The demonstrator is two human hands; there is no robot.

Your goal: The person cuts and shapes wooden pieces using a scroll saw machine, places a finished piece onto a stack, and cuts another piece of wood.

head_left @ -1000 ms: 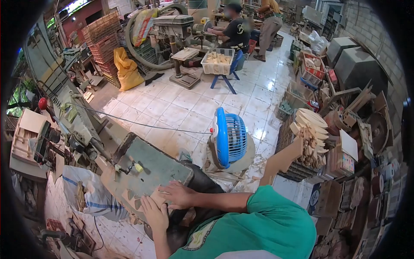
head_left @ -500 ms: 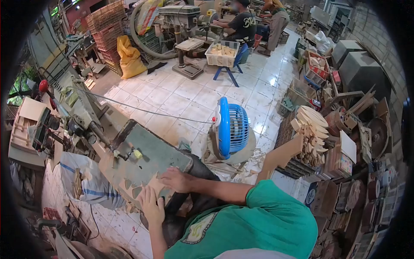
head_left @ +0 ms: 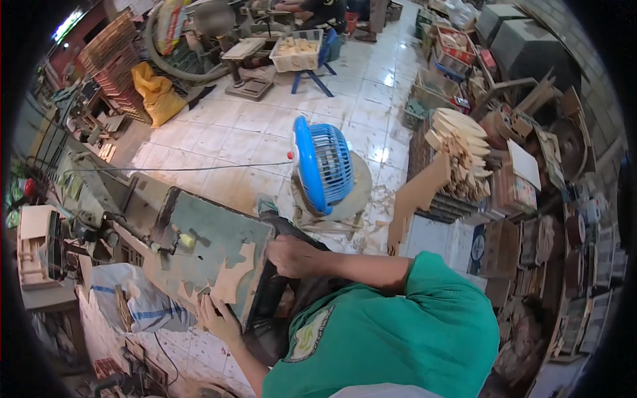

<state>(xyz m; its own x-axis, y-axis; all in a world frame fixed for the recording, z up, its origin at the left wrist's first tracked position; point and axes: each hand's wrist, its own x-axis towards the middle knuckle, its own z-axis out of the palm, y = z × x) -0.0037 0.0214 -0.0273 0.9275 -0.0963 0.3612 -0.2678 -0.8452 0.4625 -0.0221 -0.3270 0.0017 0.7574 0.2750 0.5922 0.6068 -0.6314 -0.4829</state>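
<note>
A thin, curvy-edged wooden cut-out (head_left: 233, 277) lies flat on the green-grey machine table (head_left: 215, 229). My left hand (head_left: 217, 323), fingers stretched out, rests at the table's near left edge, beside small wood scraps (head_left: 186, 290) and the cut-out's lower end. Over the right edge of the table is my right hand (head_left: 292, 257), its fingers curled in. Whatever it may hold is hidden. A machine arm with a pale yellow knob-like part (head_left: 188, 240) stands above the far left of the table.
A blue fan (head_left: 323, 166) stands beyond the table, its cable (head_left: 199, 168) running left. Stacked wooden pieces (head_left: 461, 142) and a brown board (head_left: 418, 196) are to the right. A white sack (head_left: 136, 285) sits at left. A co-worker (head_left: 322, 12) is at the back.
The view has tilted down and shifted right. My right hand has left the cut-out for the table's right edge and curled up. My left hand has slid toward the near left edge.
</note>
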